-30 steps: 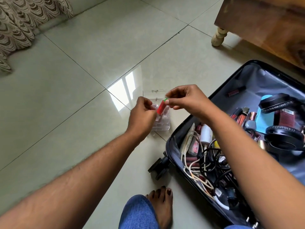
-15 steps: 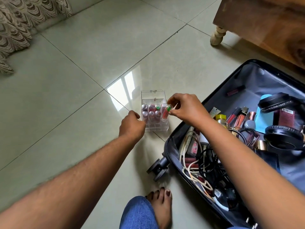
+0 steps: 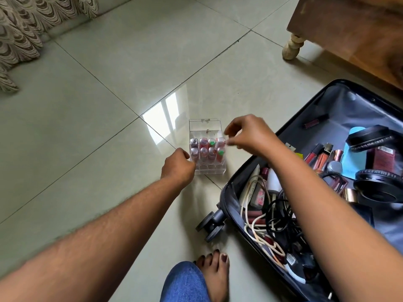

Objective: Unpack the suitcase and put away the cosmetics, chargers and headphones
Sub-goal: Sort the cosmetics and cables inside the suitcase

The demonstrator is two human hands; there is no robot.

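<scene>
Head: suitcase (image 3: pixel 340 118) beside organizer (image 3: pixel 206 127).

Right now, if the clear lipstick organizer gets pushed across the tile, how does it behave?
The clear organizer looks rigid and would probably slide easily on the glossy floor. The upright lipsticks could make it top-heavy, apt to tip. The left hand seems to steady it.

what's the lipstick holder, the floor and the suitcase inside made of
Holder: clear hard plastic, probably acrylic; the tubes and floor show through its walls. Floor: glossy glazed tile, with grout lines and a window reflection. Suitcase lining: grey woven fabric, seemingly; it creases and has a dull sheen.
</scene>
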